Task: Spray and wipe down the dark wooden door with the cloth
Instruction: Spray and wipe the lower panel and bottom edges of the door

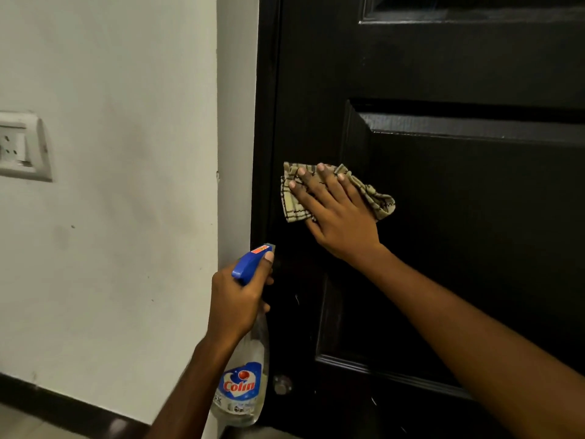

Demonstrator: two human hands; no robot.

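Pale wall point(126, 185) fills the left side and carries a white socket plate point(22, 147), with a dark skirting point(63, 403) at floor level. The dark wooden door point(443, 248), panelled, occupies the right.

Right grip point(338, 217): released, fingers straight and spread. It presses the checked beige cloth point(380, 204) flat against the door, near the door's left edge and at the upper left corner of the raised panel.

Left grip point(235, 302): clenched round the neck of a clear spray bottle point(250, 359) labelled "Colin". One fingertip lies on the blue trigger head point(250, 264), and the nozzle faces the door.

A small round metal fitting point(282, 384) sits on the door just beside the bottle's lower body.
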